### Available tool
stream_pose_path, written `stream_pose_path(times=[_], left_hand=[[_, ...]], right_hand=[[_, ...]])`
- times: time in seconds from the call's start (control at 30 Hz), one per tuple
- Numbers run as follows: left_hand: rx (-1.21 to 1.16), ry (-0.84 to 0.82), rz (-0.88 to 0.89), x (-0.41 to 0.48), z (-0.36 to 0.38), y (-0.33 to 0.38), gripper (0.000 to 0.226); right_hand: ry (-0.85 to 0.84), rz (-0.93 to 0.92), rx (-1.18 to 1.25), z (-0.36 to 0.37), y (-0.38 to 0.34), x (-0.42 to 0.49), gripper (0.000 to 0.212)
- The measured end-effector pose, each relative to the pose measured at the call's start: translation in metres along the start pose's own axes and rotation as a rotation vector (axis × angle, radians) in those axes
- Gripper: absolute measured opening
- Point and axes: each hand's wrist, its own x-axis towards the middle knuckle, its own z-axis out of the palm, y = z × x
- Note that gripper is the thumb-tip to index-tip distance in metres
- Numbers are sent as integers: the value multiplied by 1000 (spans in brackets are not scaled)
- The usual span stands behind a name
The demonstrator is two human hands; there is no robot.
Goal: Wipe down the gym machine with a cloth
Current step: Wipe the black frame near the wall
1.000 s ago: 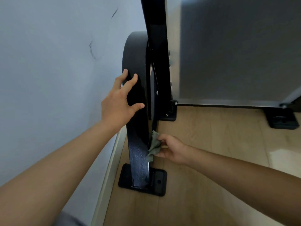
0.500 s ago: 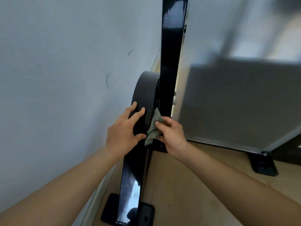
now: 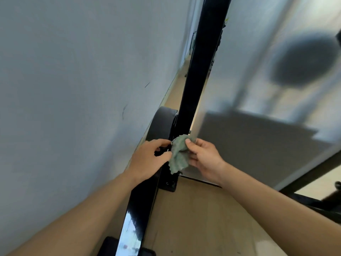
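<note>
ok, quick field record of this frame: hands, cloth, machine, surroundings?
cloth: green, crumpled, held between both hands
left hand: thumb and fingertips at its left edge, seemingly pinching it
right hand: grips it, thumb on top
machine: black upright post, glossy curved bar below the hands
surroundings: white wall left, frosted panel right, wood floor

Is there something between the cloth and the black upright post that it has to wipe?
Nothing visible. The cloth, held by the right hand with the left hand at its edge, is directly in front of the black upright post.
</note>
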Motion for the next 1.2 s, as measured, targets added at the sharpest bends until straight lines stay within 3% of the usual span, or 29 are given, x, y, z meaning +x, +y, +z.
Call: stream_pose_path(times=[0.07,0.13,0.27,0.37,0.43,0.57,0.67,0.9,0.97,1.03,1.2], left_hand=[[-295,-78,-19,2,2,12,30],[-354,-35,-14,3,1,22,13],[-475,108,-99,5,-8,33,12],[-589,58,-155,7,-17,34,21],[-517,-4,-113,6,-19,31,27],[-430,66,-114,8,-22,20,9],[-433,208,-187,13,-24,11,4],[-415,369,-260,37,-9,30,8],[-495,388,-298,49,-4,35,6],[-577,405,-324,62,0,39,5],[-796,280,-263,88,2,54,17]], right_hand=[[-9,-32,7,-2,-8,-6,12],[-20,-40,45,0,-13,-10,12],[-74,-94,-52,11,-21,-8,30],[-16,-288,-449,13,-20,-6,16],[-74,-420,-701,14,-17,-7,9],[-202,-370,-684,17,-21,-10,23],[-38,-372,-841,13,-27,-4,29],[447,-498,-1206,16,-35,9,6],[530,-440,-1161,17,-38,15,10],[553,-435,-958,18,-38,23,11],[451,-537,-573,27,-33,28,25]])
